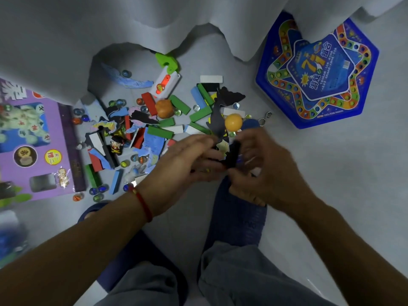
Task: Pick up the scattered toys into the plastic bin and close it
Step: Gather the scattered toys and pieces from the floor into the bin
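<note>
Both my hands meet over the scattered toys (154, 120) on the floor.
From the purple box (37, 138) rightward: my left hand (183, 164) and right hand (265, 171) pinch dark, blurred toy pieces (231, 155) together, below the yellow ball (233, 122); blue game board (318, 74) lies far right.

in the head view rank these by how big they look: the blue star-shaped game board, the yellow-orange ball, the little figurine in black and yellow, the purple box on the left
1. blue game board
2. purple box, though the frame edge cuts it off, so these two are unsure
3. yellow-orange ball and figurine look about alike, so no ranking
</note>
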The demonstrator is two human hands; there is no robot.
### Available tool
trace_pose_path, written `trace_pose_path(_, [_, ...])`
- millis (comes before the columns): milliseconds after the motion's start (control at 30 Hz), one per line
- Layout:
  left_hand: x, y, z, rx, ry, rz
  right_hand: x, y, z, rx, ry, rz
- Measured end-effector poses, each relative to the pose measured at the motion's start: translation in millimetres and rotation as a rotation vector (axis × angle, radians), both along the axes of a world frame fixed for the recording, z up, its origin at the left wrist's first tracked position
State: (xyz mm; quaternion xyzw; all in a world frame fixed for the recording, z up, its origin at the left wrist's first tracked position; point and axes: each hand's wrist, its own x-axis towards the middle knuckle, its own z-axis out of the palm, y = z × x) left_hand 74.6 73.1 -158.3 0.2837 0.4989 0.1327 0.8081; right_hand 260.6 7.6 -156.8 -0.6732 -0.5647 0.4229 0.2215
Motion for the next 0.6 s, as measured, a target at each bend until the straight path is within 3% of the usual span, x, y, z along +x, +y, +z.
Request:
trace_pose_path(67, [2.0, 2.2, 2.0, -0.3, -0.222, 0.012, -23.0, 0.0, 7.1, 0.052, 0.025, 0.209])
trace_pose_path(133, [-2.5, 3.4, -0.7, -0.38, -0.253, 0.006, -28.7, 4.5, 5.7, 0.113, -0.018, 0.233])
trace_pose_path(267, [-11.5, 1.7, -10.7, -0.406, -0.13, 0.064, -2.2, 22.2, -15.6, 0.245, -0.273, -0.156])
trace_pose_path(400, [-13.7, 2.6, -17.3, -0.358, -0.056, 0.106, 17.7, 32.1, -48.0, 0.126, -0.583, -0.037])
trace_pose_path(500, [-13.7, 4.2, -19.4, -0.343, -0.055, 0.126, 20.0, 33.4, -54.7, 0.156, -0.584, 0.013])
trace_pose_path(600, [-13.9, 4.5, -20.1, -0.33, -0.048, 0.138, 21.0, 32.8, -50.6, 0.163, -0.477, -0.124])
